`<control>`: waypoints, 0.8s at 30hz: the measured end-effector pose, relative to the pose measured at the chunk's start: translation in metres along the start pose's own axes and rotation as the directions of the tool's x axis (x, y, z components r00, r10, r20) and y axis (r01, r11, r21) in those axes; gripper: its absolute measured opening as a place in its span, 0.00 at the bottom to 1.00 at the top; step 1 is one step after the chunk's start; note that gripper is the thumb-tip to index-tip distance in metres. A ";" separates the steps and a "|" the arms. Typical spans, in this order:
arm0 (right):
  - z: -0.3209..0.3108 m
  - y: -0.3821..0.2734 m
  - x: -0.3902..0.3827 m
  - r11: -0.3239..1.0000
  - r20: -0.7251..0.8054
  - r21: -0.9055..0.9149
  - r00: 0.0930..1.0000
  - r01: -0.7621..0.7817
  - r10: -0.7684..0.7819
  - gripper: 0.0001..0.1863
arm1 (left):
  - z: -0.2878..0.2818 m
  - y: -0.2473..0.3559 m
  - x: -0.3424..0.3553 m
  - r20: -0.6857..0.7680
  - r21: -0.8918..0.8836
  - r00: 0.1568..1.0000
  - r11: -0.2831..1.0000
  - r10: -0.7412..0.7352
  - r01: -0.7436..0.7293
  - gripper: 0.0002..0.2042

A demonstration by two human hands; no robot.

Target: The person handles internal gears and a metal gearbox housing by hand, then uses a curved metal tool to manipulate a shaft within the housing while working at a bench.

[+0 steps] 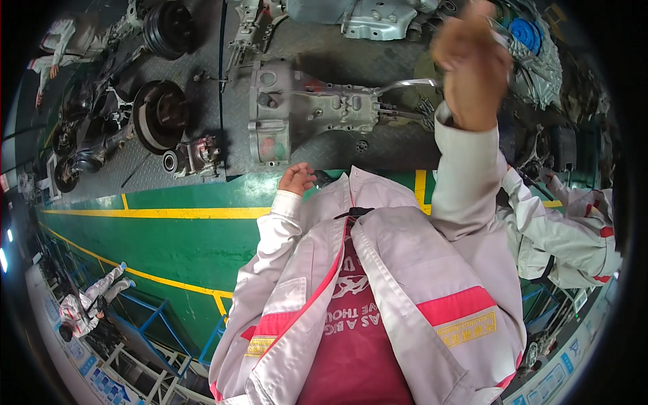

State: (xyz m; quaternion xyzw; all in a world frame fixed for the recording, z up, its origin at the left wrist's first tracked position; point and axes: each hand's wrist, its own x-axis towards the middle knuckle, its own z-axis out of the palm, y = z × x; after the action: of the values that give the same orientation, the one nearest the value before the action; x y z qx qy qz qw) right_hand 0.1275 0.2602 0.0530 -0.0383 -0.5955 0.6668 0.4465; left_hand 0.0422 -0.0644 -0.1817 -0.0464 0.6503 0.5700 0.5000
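A silver gearbox [331, 108] lies on its side on a dark metal-plated bench [209, 61]. Its wide bell housing faces left, and a lever [412, 83] sticks out at the right end. Loose bolts [425, 111] lie by that end, and a small round ring [362, 145] sits just below the casing. My right hand [472, 67] is raised over the bench, right of the gearbox, its fingers smeared by motion; whether it holds anything is hidden. At the bench's near edge, below the bell housing, my left hand [297, 179] is loosely curled, fingers apart, with nothing seen in it.
Left on the bench are an axle with a brake disc [160, 116], a black drum [169, 28] and a small pump-like part [196, 156]. More metal casings [381, 19] lie behind. A co-worker [560, 223] stands close on my right; others are at the left.
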 end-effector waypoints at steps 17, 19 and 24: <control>-0.005 -0.036 -0.003 0.942 0.292 -0.273 0.950 0.194 -0.111 0.16 | 0.018 -0.007 0.017 0.001 -0.017 1.000 1.000 0.012 -0.012 0.12; -0.020 -0.042 -0.007 0.927 0.023 -0.359 0.994 0.107 -0.106 0.17 | 0.025 -0.011 0.019 0.027 -0.020 0.999 1.000 0.019 -0.018 0.12; -0.019 -0.041 -0.016 0.843 0.303 -0.451 0.939 0.294 -0.165 0.15 | 0.022 -0.013 0.026 0.009 -0.006 1.000 1.000 -0.004 0.004 0.12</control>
State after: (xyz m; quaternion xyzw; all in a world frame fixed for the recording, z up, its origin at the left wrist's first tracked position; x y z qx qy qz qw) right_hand 0.1709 0.2597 0.0738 0.0072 -0.7967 0.4349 0.4197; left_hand 0.0506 -0.0382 -0.2060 -0.0465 0.6462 0.5712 0.5040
